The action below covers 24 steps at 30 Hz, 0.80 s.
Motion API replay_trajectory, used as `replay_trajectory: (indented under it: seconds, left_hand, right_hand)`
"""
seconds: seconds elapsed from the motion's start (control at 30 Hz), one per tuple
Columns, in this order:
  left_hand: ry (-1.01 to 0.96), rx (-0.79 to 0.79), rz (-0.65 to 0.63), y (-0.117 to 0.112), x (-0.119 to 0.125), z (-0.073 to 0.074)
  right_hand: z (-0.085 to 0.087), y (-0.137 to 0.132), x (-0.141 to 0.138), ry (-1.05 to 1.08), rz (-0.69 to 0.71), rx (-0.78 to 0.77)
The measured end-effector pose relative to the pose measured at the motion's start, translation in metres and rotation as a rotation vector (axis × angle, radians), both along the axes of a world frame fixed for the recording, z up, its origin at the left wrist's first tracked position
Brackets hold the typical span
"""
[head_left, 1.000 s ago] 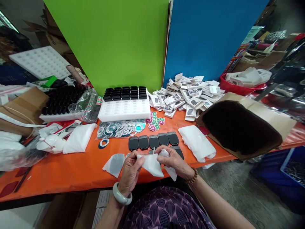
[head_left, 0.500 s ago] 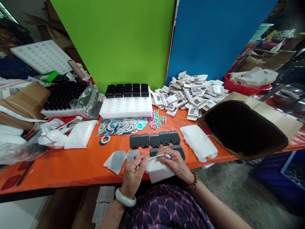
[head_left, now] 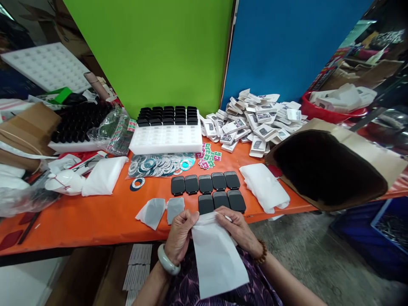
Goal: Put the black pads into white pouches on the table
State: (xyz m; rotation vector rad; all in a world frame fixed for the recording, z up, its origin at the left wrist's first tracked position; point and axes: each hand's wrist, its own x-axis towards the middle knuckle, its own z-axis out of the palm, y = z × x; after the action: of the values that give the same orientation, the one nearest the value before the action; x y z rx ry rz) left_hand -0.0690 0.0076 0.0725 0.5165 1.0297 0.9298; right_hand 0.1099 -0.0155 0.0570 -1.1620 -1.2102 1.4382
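Observation:
A white translucent pouch (head_left: 218, 257) hangs down over my lap, held by its upper edge. My left hand (head_left: 180, 231) pinches its left corner between thumb and fingers. My right hand (head_left: 238, 229) grips the right side of the same edge. Just beyond my hands, flat black square devices (head_left: 205, 184) lie in two rows on the orange table (head_left: 105, 225). Left of them are two pieces in thin white wrapping, one wrapped piece (head_left: 152, 213) with a loose flap and a smaller wrapped piece (head_left: 175, 209). Whether anything is inside the held pouch, I cannot tell.
Behind the rows stand a white foam tray (head_left: 165, 140) of black pieces and a heap of small white boxes (head_left: 255, 121). Ring-shaped stickers (head_left: 159, 165) lie in a bag. A folded white stack (head_left: 265, 187) and an open carton (head_left: 331, 170) are at right.
The white pouch, bunched between my hands before, now hangs unfolded toward my lap. My right hand has shifted slightly, and the front row of black devices shows more fully.

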Motion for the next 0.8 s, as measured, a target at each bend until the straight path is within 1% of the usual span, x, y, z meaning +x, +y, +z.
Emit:
replay_trajectory:
  seconds: [0.1, 0.2, 0.3, 0.4, 0.5, 0.57, 0.67, 0.73, 0.8]
  left_hand:
    - [-0.005, -0.009, -0.028, 0.002, -0.002, -0.002]
    - [-0.080, -0.019, -0.031, 0.002, -0.003, -0.001]
    - [-0.127, -0.024, -0.041, 0.002, -0.003, 0.000]
    - [-0.059, -0.059, -0.077, 0.002, -0.003, 0.001]
    - [-0.020, -0.061, -0.020, 0.002, -0.002, 0.002]
    - [-0.062, -0.059, 0.009, 0.001, -0.001, 0.004]
    - [-0.121, -0.085, -0.003, 0.000, 0.002, 0.005]
    - [-0.123, -0.093, -0.015, 0.000, 0.002, 0.005]
    - [-0.111, -0.080, -0.024, -0.001, 0.002, 0.003]
  right_hand:
    - [-0.001, 0.002, -0.003, 0.138, -0.048, -0.058]
    - [-0.002, 0.005, -0.008, 0.232, -0.069, -0.093]
    - [-0.001, 0.007, -0.011, 0.180, -0.085, -0.070]
    - [-0.001, 0.008, -0.013, 0.119, -0.080, -0.057]
    - [-0.001, 0.007, -0.014, 0.083, -0.077, -0.036]
    - [-0.001, 0.006, -0.015, 0.089, -0.086, -0.049]
    - [-0.004, 0.004, -0.016, 0.108, -0.107, -0.089]
    - [-0.005, 0.002, -0.017, 0.121, -0.112, -0.096]
    - [-0.005, 0.002, -0.018, 0.178, -0.097, -0.126]
